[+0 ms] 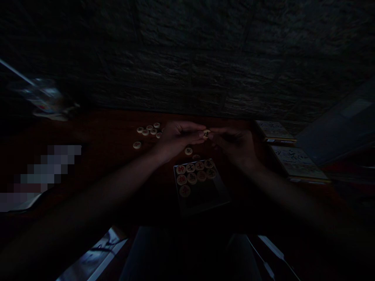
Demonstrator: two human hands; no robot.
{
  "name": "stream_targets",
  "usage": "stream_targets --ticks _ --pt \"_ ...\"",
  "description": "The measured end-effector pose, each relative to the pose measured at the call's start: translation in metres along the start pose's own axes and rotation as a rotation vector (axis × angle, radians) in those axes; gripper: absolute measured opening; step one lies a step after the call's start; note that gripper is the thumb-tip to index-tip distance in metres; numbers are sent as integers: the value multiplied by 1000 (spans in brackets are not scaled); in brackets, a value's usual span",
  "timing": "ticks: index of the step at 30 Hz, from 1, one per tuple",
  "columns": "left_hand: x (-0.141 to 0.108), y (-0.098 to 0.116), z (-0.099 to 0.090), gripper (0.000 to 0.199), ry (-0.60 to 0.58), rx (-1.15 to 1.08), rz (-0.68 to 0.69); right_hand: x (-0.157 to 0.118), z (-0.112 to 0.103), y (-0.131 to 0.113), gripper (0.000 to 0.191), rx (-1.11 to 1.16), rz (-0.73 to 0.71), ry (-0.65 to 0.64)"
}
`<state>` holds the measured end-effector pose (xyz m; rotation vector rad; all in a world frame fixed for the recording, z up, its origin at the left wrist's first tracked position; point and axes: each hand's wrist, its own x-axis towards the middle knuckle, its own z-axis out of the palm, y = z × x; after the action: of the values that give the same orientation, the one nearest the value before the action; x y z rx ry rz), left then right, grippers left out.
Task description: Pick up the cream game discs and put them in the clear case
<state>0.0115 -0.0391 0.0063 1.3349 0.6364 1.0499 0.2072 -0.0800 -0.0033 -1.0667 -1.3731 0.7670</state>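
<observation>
A round Chinese chess piece [206, 134] with a dark character is pinched between the fingertips of my left hand [177, 138] and my right hand [236, 144]. Both hands are closed on it above the table. Just below them lie a loose chess piece [188, 151] and another, partly hidden one [196, 157]. Nearer to me, an open square box [202, 203] holds several pieces in rows, with red and dark characters. Left of my left hand is a group of loose pieces [145, 132], some perhaps hidden behind the hand. One piece [137, 145] lies apart from them.
Two flat boxes [277, 130] [297, 162] with writing lie on the right of the dark reddish table [117, 121]. A clear plastic container [47, 99] stands far left, near a blurred-out flat device [52, 168]. The stone wall [187, 70] bounds the back. White cables [265, 261] hang below.
</observation>
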Motion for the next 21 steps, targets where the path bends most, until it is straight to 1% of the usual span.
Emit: stream_targets --ticks 4,11,16,21 --pt "1 -2 -2 30 0 -60 16 -3 0 0 27 -39 -47 3" --pt "0 2 -2 24 -15 -93 -42 -5 2 -3 32 17 -78 -33" --pt "1 4 -1 24 -20 -114 -83 -3 1 -2 33 -35 -67 -35" --pt "1 5 -2 23 -19 -145 -82 -3 -1 0 27 -42 -83 -58"
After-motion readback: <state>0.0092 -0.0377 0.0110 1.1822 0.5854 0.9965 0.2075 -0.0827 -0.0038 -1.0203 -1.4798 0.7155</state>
